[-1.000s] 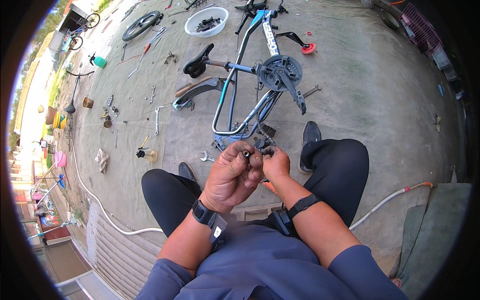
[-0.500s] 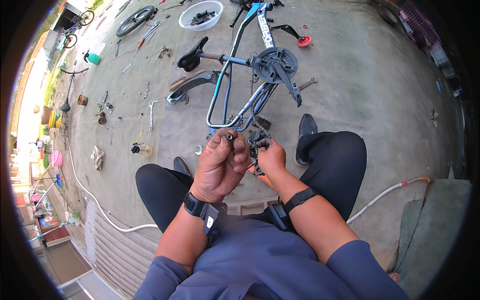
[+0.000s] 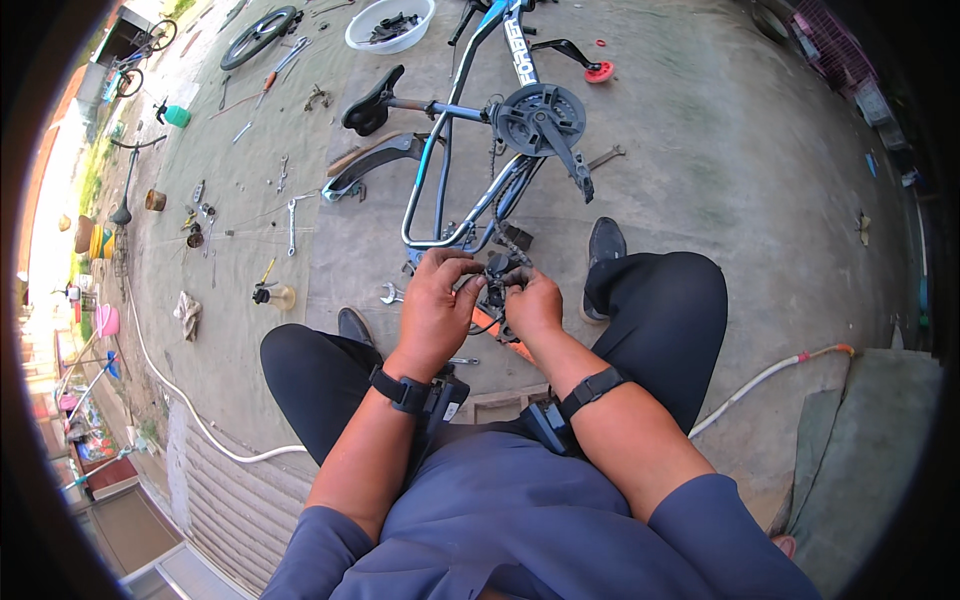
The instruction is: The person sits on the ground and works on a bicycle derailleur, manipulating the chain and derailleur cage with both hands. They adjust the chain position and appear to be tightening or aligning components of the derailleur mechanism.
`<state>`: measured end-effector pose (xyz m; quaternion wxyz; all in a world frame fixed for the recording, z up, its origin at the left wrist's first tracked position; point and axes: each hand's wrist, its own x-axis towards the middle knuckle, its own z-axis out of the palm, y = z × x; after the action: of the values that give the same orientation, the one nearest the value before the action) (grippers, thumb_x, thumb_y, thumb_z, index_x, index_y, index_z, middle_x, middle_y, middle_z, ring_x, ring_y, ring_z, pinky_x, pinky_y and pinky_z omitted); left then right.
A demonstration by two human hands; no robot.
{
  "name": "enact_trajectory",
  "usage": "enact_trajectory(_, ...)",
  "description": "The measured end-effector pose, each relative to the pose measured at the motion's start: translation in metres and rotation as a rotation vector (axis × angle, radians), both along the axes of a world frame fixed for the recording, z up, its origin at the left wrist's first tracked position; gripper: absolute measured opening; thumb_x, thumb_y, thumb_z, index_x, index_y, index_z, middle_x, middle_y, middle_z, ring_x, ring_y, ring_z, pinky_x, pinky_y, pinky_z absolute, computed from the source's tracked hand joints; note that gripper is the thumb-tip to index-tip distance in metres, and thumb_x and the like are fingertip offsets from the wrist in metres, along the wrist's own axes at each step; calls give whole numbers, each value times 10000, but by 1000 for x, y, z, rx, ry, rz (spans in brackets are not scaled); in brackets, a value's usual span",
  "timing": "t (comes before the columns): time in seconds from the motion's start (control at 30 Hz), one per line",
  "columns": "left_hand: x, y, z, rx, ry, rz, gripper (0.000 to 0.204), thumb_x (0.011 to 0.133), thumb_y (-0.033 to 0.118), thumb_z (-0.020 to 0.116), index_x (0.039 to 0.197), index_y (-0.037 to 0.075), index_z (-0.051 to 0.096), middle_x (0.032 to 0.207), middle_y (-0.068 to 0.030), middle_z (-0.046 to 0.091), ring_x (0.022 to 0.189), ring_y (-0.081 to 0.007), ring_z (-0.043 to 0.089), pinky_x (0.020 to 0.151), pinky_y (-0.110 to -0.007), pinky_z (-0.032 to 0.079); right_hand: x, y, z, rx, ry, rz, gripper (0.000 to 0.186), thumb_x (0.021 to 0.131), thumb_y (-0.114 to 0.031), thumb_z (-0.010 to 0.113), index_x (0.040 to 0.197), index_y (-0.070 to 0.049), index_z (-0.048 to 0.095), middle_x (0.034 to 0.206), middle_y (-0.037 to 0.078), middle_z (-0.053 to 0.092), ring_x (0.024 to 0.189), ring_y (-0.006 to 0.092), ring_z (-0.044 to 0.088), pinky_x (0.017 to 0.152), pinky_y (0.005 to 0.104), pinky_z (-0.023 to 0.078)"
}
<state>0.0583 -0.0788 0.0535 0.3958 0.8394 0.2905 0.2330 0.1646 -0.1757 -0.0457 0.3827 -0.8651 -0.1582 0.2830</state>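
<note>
My left hand [image 3: 437, 302] is turned palm down, its thumb and fingers pinched together at the left side of a black rear derailleur [image 3: 495, 284]. What those fingertips hold is hidden. Gripping the derailleur from the other side is my right hand [image 3: 534, 306], with its fingers curled round the edge. A dark chain [image 3: 514, 240] runs from there up toward the crankset [image 3: 540, 120]. The blue and white bicycle frame [image 3: 517, 52] lies on the ground just beyond my hands, without wheels. Below the derailleur shows an orange strip [image 3: 490, 318], partly covered by my hands.
Left of the frame lie an open-end wrench [image 3: 292, 228], a bottle with a black top [image 3: 280, 297] and a rag [image 3: 188, 314]. A saddle [image 3: 372, 103] and mudguard [image 3: 372, 163] are nearer the frame. A white basin [image 3: 392, 40] of parts and a tyre [image 3: 258, 38] sit farther off.
My left hand has turned from palm up, where it pinched a small round metal part, to palm down against the derailleur. The right hand stays at the derailleur. The view has shifted slightly.
</note>
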Motion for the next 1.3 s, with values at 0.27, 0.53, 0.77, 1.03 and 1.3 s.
enact_trajectory(0.27,4,-6,-31,372,203,-147,139,806,100,749,941,82,718,1188,-107,645,1121,-336,589,929,-451,470,4,-1,5,9,54,9,129,852,-84,646,948,-88,732,947,163,739,911,361,710,817,451,556)
enact_trajectory(0.53,8,-8,-45,389,268,-156,111,817,135,728,920,95,715,1208,-85,646,1149,-316,588,942,-446,461,4,0,5,28,83,-9,126,847,-86,646,937,-83,735,928,177,734,905,378,705,815,462,552)
enact_trajectory(0.77,10,-9,-50,414,276,-127,109,819,163,724,900,90,720,1181,-71,655,1112,-300,600,926,-433,461,2,-1,10,44,32,11,118,839,-88,645,914,-80,736,912,185,731,887,385,705,811,469,552)
enact_trajectory(1.03,11,-8,-52,419,240,-130,162,795,164,760,919,72,712,1123,-102,660,1034,-337,602,905,-440,469,4,-1,12,-1,27,31,158,852,-81,635,972,-52,733,936,170,745,888,352,721,816,424,560)
enact_trajectory(1.3,8,-7,-60,398,214,-118,174,809,163,750,940,76,676,1118,-76,653,1039,-312,600,886,-434,459,4,0,24,-16,66,14,136,842,-90,640,937,-77,736,926,182,735,901,373,710,816,459,555)
